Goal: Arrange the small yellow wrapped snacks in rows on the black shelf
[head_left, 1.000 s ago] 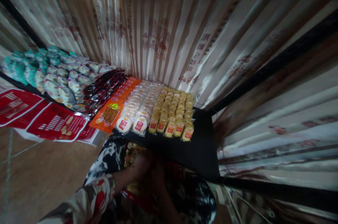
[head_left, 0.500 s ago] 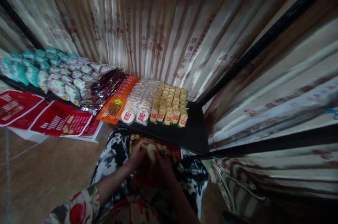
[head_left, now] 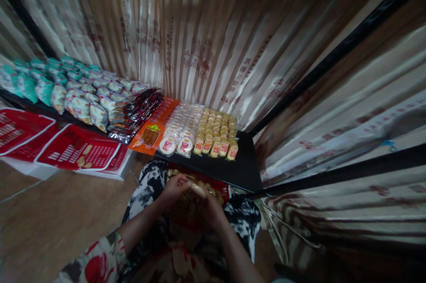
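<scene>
Over my lap, both hands are closed on one pale, oblong snack packet (head_left: 199,189). My left hand (head_left: 176,186) pinches its left end with the fingertips. My right hand (head_left: 211,207) wraps around its right end. Below and behind them lies a red container (head_left: 225,192) full of gold-wrapped packets (head_left: 218,194), between my knees. Just beyond, rows of yellow biscuit packets (head_left: 216,134) stand on a black board (head_left: 219,171). Fine detail on the held packet is too dark and blurred to read.
Left of the yellow packets are white round cracker packs (head_left: 176,136), an orange bag (head_left: 149,134), dark foil packets (head_left: 143,109) and white and teal pouches (head_left: 86,96). Red printed boxes (head_left: 80,149) stand below. A striped curtain (head_left: 199,43) and black poles (head_left: 333,54) enclose the space.
The held packet has turned from nearly upright to a flatter slant. My left hand has shifted to its upper left end. The camera view has moved slightly.
</scene>
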A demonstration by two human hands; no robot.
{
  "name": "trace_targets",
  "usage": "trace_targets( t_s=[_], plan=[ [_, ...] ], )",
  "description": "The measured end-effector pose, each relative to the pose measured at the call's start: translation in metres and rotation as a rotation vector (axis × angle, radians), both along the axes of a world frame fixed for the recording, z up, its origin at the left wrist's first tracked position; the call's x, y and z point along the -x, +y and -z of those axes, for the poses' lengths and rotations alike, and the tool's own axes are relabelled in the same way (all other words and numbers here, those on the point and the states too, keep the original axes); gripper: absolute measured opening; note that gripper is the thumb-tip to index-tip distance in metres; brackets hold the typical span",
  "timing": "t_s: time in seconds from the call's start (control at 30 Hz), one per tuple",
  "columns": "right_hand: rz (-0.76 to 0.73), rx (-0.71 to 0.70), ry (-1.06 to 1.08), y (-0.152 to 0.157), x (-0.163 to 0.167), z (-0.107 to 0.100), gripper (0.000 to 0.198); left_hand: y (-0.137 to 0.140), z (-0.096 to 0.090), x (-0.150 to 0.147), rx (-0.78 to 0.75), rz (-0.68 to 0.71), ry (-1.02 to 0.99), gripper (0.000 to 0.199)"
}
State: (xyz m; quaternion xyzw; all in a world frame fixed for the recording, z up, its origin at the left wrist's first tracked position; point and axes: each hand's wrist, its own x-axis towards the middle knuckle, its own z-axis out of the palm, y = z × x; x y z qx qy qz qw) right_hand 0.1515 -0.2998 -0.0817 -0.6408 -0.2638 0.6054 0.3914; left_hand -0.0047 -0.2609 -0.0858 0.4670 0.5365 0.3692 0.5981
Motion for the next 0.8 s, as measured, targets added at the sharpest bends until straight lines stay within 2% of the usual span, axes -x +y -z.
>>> trace_targets(
  t_s=[0.1, 0.2, 0.3, 0.47, 0.57, 0.67, 0.73, 0.8],
  plan=[
    [0.049, 0.092, 0.129, -0.002, 0.013, -0.011, 0.047, 0.005, -0.005, 0.005, 0.031, 0.0, 0.092, 0.023],
    [0.022, 0.014, 0.145, -0.005, 0.02, -0.023, 0.055, 0.006, -0.013, 0.011, 0.071, -0.023, 0.175, 0.026],
    [-0.012, -0.08, 0.053, -0.007, 0.022, -0.027, 0.051, 0.005, -0.019, 0.016, 0.115, -0.053, 0.189, 0.029],
    [-0.095, -0.145, -0.102, -0.005, 0.021, -0.015, 0.042, 0.001, -0.02, 0.018, 0.172, -0.056, 0.15, 0.027],
    [-0.174, -0.285, -0.42, -0.003, 0.019, -0.014, 0.041, 0.003, -0.024, 0.023, 0.028, -0.028, 0.299, 0.026],
    [-0.215, -0.554, -0.853, -0.001, 0.017, -0.025, 0.05, 0.007, -0.036, 0.033, -0.221, 0.126, 0.533, 0.021],
    [-0.363, -0.661, -0.969, 0.002, 0.018, -0.035, 0.051, 0.01, -0.049, 0.038, -0.339, 0.27, 0.618, 0.017],
    [-0.54, -0.663, -0.97, 0.007, 0.02, -0.045, 0.043, 0.013, -0.064, 0.041, -0.406, 0.379, 0.663, 0.015]
  ],
)
